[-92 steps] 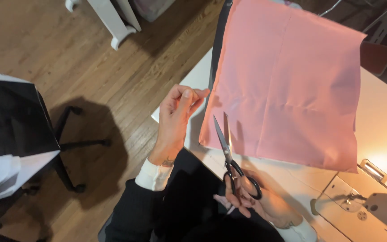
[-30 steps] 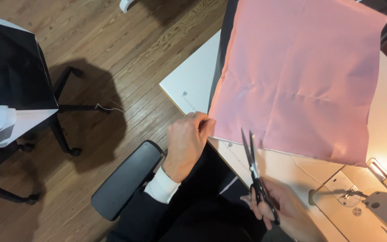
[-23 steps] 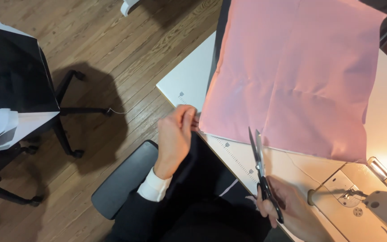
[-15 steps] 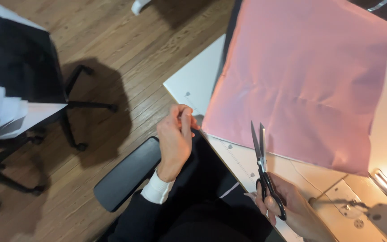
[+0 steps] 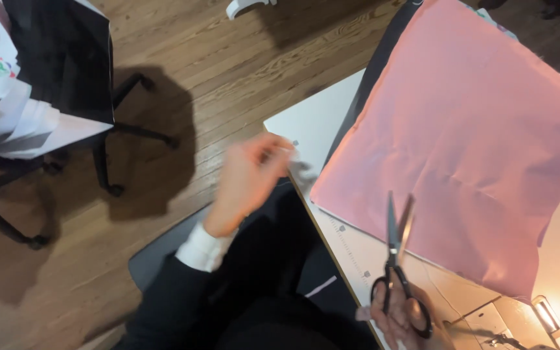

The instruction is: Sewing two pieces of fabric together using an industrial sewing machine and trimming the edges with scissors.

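A large pink cloth (image 5: 461, 142) lies spread on the white table (image 5: 306, 123), over a dark strip of fabric (image 5: 371, 84). My right hand (image 5: 393, 321) grips black-handled scissors (image 5: 396, 240) at the table's near edge. Their blades are parted and point up, the tips over the cloth's lower hem. My left hand (image 5: 247, 178) is blurred, just off the table's left edge, a little apart from the cloth's near corner. Its fingers are bunched near a small whitish blur. I cannot tell whether it holds anything.
A sewing machine (image 5: 494, 324) with a lit lamp sits at the lower right corner. A swivel chair (image 5: 53, 78) stacked with black and white sheets stands on the wooden floor at left. A dark grey seat (image 5: 157, 259) is under my left arm.
My left hand has come off the cloth's near corner and swung left, blurred. The scissors' blades have opened. The view has shifted closer over the table.
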